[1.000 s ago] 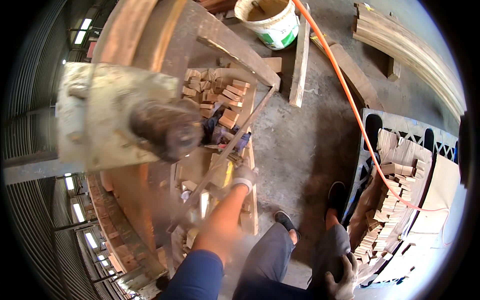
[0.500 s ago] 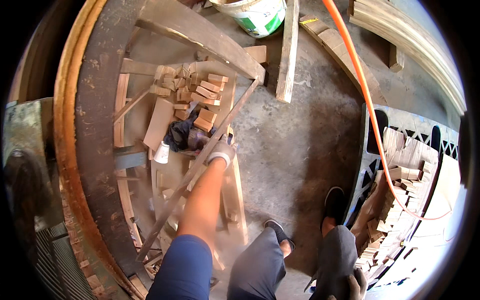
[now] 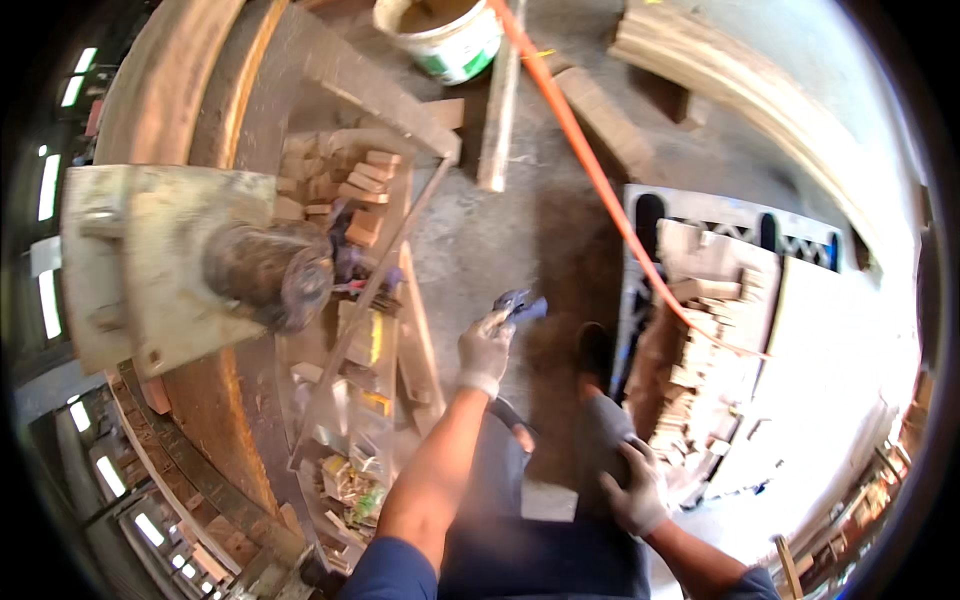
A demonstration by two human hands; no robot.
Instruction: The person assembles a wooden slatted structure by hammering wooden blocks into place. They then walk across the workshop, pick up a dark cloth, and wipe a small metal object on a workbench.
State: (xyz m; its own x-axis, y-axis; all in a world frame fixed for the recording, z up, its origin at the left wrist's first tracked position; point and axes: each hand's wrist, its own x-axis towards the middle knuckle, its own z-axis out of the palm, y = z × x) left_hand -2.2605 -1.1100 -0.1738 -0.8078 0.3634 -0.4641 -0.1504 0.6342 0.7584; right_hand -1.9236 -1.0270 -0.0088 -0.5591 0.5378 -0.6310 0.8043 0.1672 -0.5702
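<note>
Left hand, mid-frame, grips blue-black hand tool jutting toward upper right, axis blurred; right hand, lower right, farther, half-spread, empty.

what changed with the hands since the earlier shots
The left hand has moved right, away from the wood blocks and out over the floor, and now visibly grips a small black-and-blue object. The right hand stays by the right leg. The white-and-green bucket and wood blocks seem unmoved; the camera view has shifted.
</note>
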